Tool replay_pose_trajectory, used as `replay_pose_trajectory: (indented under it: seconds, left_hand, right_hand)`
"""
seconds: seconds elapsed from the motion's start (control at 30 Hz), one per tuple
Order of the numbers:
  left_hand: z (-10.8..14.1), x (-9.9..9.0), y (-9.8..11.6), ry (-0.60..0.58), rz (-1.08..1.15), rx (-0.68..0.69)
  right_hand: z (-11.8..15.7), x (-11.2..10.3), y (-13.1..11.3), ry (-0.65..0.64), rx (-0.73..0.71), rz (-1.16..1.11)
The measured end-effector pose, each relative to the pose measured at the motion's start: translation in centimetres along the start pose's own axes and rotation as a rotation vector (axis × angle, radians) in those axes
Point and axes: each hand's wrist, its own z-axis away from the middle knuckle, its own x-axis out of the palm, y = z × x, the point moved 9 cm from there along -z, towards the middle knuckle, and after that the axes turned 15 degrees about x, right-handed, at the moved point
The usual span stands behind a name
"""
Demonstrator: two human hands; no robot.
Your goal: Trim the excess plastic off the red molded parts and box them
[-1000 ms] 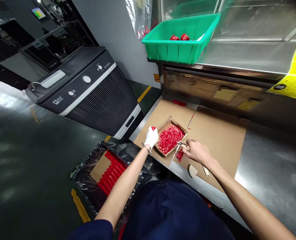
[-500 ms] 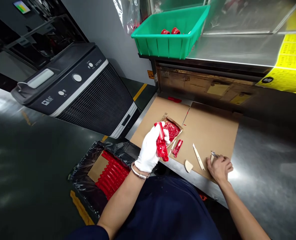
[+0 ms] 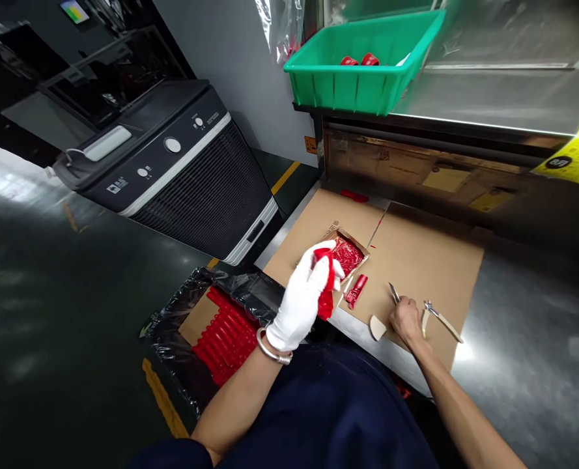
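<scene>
My left hand (image 3: 299,299), in a white glove, is closed round a red plastic part (image 3: 326,303) above the near edge of the cardboard. My bare right hand (image 3: 407,320) grips a knife (image 3: 393,293) low over the cardboard, its blade pointing away from me; the fingers hide its handle. Cutting pliers (image 3: 443,319) with cream handles lie spread to the right of that hand. A second red piece (image 3: 356,291) rests between my hands, near a cream wedge-shaped block (image 3: 378,327). Beyond the gloved hand, a small cardboard box (image 3: 366,255) holds red scraps.
Flat cardboard (image 3: 430,254) covers part of the metal table (image 3: 538,326). A black-lined crate (image 3: 172,348) with rows of red parts stands low on the left. Above the table's back, a green bin (image 3: 338,88) sits on a shelf. A dark air cooler (image 3: 196,189) stands at left.
My right hand has let go of the pliers, moved left and taken hold of the knife. The left hand has turned the red part, still held. The whole view has shifted slightly.
</scene>
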Motion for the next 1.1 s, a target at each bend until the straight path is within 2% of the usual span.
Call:
replay_pose_trajectory:
  seconds: [0.07,0.13,0.27,0.33,0.4,0.43,0.5,0.6,0.77,1.1]
  left_hand:
    - [0.6,-0.4,-0.2,-0.088,-0.109,0.044]
    - [1.3,-0.8,-0.3,-0.158,-0.197,0.093]
    - [2.7,-1.6,-0.3,-0.241,-0.368,0.194]
    - [3.3,-1.6,0.0,-0.281,-0.452,0.245]
    - [3.7,-1.3,0.3,-0.317,-0.496,0.289]
    - [3.8,-1.2,0.5,-0.331,-0.503,0.304]
    - [4.0,-1.1,0.7,-0.348,-0.510,0.323]
    - [4.2,-1.3,1.0,-0.350,-0.530,0.343]
    - [4.5,-1.9,1.1,-0.338,-0.535,0.334]
    - [5.1,-3.3,1.1,-0.233,-0.560,0.307]
  right_hand:
    - [0.6,-2.6,-1.5,-0.027,-0.055,-0.067]
    - [2.0,-6.1,-3.5,-0.058,-0.141,-0.142]
    - [7.3,-15.0,-8.4,-0.085,-0.378,-0.285]
    - [11.1,-19.9,-11.3,0.014,-0.610,-0.374]
    - [13.9,-23.1,-13.3,0.129,-0.742,-0.365]
    - [14.9,-24.1,-14.0,0.182,-0.781,-0.339]
    - [16.2,-24.8,-15.0,0.268,-0.827,-0.274]
    - [16.9,-24.8,-15.9,0.345,-0.855,-0.192]
    - [17.8,-24.4,-16.7,0.378,-0.867,-0.167]
    - [19.5,-23.6,-16.6,0.472,-0.802,-0.111]
